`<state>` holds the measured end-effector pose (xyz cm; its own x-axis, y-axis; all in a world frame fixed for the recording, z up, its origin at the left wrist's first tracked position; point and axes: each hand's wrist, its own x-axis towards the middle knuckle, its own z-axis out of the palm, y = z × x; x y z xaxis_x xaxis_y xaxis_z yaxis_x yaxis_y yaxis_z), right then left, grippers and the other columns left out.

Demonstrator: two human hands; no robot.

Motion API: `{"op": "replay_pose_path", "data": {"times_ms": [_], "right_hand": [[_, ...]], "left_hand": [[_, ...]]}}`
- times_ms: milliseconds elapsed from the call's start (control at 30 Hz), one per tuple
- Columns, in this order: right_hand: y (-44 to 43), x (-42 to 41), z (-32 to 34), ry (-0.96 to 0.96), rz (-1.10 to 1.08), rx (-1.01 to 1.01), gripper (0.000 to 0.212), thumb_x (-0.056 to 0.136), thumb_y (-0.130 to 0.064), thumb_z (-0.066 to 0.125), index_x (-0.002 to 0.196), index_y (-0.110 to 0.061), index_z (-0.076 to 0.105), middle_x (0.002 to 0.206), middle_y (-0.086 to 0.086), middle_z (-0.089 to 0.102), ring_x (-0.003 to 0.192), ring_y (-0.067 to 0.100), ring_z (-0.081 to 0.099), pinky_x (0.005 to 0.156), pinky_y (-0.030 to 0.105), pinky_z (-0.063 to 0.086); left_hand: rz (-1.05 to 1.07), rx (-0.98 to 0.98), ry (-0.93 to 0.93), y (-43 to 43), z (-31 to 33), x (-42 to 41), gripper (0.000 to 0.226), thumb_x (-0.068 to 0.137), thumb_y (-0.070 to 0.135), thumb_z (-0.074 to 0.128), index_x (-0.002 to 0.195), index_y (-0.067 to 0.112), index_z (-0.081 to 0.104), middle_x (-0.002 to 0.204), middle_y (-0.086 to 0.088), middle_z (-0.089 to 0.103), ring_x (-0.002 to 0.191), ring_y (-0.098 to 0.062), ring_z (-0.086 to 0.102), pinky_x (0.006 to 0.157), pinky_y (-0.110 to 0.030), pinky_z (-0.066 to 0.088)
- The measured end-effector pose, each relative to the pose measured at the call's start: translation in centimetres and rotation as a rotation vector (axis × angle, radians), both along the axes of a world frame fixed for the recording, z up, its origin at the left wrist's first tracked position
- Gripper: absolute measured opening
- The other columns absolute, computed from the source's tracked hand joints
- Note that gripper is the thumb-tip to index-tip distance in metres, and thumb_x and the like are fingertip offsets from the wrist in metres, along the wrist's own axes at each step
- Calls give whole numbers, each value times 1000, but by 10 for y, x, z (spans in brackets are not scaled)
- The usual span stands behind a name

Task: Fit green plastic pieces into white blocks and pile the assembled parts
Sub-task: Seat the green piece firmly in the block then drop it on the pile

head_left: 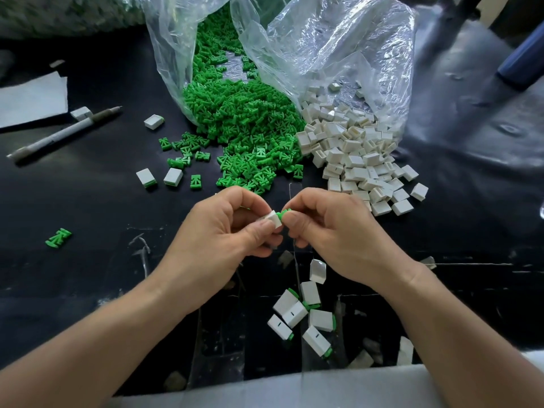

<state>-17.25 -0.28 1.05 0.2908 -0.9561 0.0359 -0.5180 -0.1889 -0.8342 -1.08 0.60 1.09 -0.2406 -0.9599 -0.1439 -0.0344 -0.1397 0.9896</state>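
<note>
Crinkled glossy clear plastic bag (338, 51), matt green plastic pieces (244, 128)

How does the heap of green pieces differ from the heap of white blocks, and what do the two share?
The green pieces are flat and forked; the white blocks are boxy. The green pieces lie left, the white blocks right. Both spill from clear bags onto the dark table.

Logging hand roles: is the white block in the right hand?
No, the left hand pinches the white block, while the right hand pinches the green piece.
</note>
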Motion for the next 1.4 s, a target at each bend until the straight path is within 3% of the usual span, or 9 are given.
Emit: {"op": "replay_pose_path", "data": {"times_ms": [167, 300, 433, 600, 667, 833, 1100, 1233, 1400], "right_hand": [[1, 1, 1, -8, 20, -49, 24, 88, -14, 58, 71, -29, 53, 62, -2, 58, 59, 15, 56, 56, 27, 46], [1, 0, 1, 83, 67, -21, 16, 90, -18, 55, 74, -17, 56, 64, 5, 58, 59, 17, 53, 61, 36, 45], [3, 0, 3, 202, 147, -81, 18, 90, -14, 53, 74, -19, 50, 62, -10, 47, 61, 10, 43, 59, 25, 36], [4, -1, 3, 372, 240, -178, 17, 91, -17, 48, 76, -23, 41, 62, -15, 34, 63, 10, 35, 60, 25, 25], [4, -1, 4, 335, 211, -206, 13, 86, -22, 44, 74, -20, 46, 61, -16, 36, 62, 8, 36, 58, 24, 27], [5, 4, 1, 166, 71, -269, 17, 84, -15, 48, 74, -7, 59, 64, -7, 49, 62, 9, 42, 57, 20, 33], [10, 11, -6, 23, -31, -263, 15, 84, -13, 49, 72, -7, 56, 59, -14, 41, 57, 1, 40, 55, 13, 32], [12, 15, -8, -20, -56, -218, 17, 85, -16, 47, 72, -9, 55, 61, -10, 46, 61, 10, 45, 55, 21, 37], [9, 10, -4, 16, 27, -90, 23, 91, -21, 46, 74, -8, 53, 62, -8, 48, 60, 9, 44, 59, 31, 41]], "left_hand": [[-33, 156, 54, -1, 2, 1, 20, 68, 21, 61, 79, 5, 64, 70, -12, 71, 58, -18, 68, 50, -19, 52], [-34, 59, -8, 0, 3, 2, 11, 75, 16, 61, 77, 8, 68, 70, -12, 70, 57, -17, 67, 50, -20, 53], [-90, -30, -129, 0, -1, 4, 13, 83, 5, 60, 73, 10, 68, 61, -7, 67, 50, -15, 64, 45, -19, 49], [-168, -147, -302, 1, -7, 5, 12, 83, 7, 63, 74, 13, 68, 60, -3, 65, 50, -14, 65, 45, -19, 49], [-146, -112, -207, 1, -5, 4, 5, 77, 11, 65, 74, 11, 68, 61, -8, 65, 49, -16, 65, 44, -19, 49], [-14, -20, 35, 3, -2, 0, 15, 66, 21, 61, 74, 9, 68, 60, -10, 67, 48, -18, 65, 43, -20, 49], [40, 14, 117, 6, -2, -3, 14, 66, 18, 60, 73, 8, 67, 58, -11, 66, 46, -18, 65, 41, -19, 48], [50, 1, 108, 6, 0, -4, 16, 67, 19, 60, 75, 7, 66, 59, -11, 67, 47, -18, 65, 41, -18, 49], [8, -26, 12, 1, 0, 1, 16, 69, 19, 60, 77, 7, 67, 61, -8, 68, 51, -18, 67, 45, -20, 51]]}}
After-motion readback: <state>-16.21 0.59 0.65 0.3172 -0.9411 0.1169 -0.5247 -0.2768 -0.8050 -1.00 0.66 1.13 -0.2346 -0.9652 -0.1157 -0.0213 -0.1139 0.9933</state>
